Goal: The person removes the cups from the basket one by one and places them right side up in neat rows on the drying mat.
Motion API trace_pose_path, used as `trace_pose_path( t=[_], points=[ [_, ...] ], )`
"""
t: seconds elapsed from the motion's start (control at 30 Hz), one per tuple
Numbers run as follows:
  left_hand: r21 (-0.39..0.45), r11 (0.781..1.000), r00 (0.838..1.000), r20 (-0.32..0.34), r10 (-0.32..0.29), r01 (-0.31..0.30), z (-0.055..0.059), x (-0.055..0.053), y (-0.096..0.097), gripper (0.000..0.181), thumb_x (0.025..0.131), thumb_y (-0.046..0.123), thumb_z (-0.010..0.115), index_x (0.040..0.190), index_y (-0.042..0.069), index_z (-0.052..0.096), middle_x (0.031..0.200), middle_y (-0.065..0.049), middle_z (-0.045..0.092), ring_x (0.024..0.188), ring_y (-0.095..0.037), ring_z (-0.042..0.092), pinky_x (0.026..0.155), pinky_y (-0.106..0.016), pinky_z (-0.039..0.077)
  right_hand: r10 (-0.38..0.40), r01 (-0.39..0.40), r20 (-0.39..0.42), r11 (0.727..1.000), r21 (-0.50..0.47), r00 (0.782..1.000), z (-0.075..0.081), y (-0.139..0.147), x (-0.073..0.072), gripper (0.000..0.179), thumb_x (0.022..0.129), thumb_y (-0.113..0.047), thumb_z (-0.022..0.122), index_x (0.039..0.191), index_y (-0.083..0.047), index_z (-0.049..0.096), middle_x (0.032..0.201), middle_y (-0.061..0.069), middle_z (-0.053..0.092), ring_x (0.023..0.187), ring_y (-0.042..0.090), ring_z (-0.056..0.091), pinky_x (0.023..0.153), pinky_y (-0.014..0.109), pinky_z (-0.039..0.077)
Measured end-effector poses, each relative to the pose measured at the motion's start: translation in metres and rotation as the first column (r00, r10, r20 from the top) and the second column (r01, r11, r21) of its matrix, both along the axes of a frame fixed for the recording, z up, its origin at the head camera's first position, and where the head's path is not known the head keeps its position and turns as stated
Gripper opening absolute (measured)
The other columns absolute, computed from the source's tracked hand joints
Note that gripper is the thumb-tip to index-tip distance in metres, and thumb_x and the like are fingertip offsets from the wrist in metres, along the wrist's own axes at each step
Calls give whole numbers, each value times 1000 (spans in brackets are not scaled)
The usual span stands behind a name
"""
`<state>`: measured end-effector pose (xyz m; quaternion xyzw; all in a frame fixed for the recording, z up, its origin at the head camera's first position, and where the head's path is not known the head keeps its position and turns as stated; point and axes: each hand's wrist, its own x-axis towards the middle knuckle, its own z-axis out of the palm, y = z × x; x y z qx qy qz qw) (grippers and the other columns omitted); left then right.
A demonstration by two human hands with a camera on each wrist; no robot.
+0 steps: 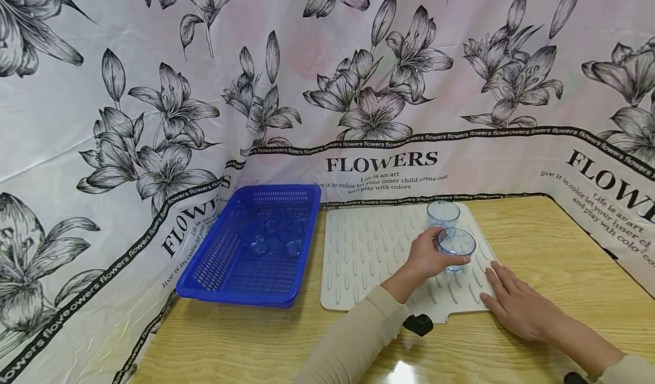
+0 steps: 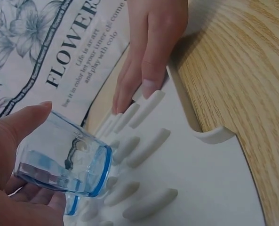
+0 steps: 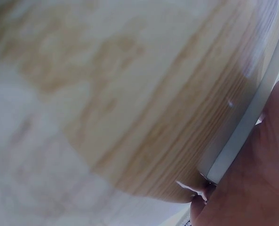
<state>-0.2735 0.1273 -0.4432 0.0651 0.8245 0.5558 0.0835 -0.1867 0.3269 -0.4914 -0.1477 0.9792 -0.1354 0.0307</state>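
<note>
My left hand [image 1: 426,257] grips a clear blue-tinted drinking glass [image 1: 457,243] between thumb and fingers, over the right part of a white ridged drainboard [image 1: 358,247]. In the left wrist view the blue base of this glass [image 2: 83,155] is close to the ridges; whether it touches them I cannot tell. Just behind it stands a second similar glass [image 1: 443,212], partly hidden. My right hand [image 1: 519,304] rests at the drainboard's right edge with its fingers extended. The right wrist view catches only part of the right hand [image 3: 257,174] beside the board's edge.
A blue plastic basket [image 1: 230,301] stands left of the drainboard, with some glasses [image 1: 290,233] inside. Everything sits on a wood-grain table [image 1: 552,242]. A flower-printed cloth [image 1: 378,173] hangs along the back and sides. A dark heart-shaped piece [image 1: 418,324] shows at the board's front edge.
</note>
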Motion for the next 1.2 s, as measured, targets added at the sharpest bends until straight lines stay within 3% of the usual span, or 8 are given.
trace_pose_path(
  t=[0.3,0.83,1.03,1.2],
  points=[
    [-17,1000,1000,-14,-2,1,-3,-1,4,71,70,27,97,133,22,64,123,8,66,113,-5,59,94,-25,51,-2,2,-11,1000,6,1000,0,0,1,71,110,-40,44,149,18,34,157,40,25,144,58,25,110,70,28],
    [26,999,999,11,-31,30,-12,-1,0,81,67,21,99,138,26,59,128,14,62,117,-7,59,94,-25,51,-1,1,-41,1000,14,999,-5,-2,2,69,109,-39,45,148,17,36,157,39,27,143,57,27,110,69,30],
    [-79,994,997,14,-76,77,-10,-1,-11,85,68,31,98,141,31,54,130,14,61,118,-10,59,93,-29,53,-6,7,-31,1000,16,1000,-4,-1,0,70,110,-39,45,148,18,36,157,39,26,144,57,27,111,69,29],
    [-210,969,991,0,-131,128,-3,1,-27,90,71,37,96,147,27,49,135,8,58,119,-10,57,95,-29,51,-9,10,-26,1000,15,1000,-4,-1,-1,70,110,-40,44,148,18,36,157,39,26,144,57,26,111,69,28]
  ],
)
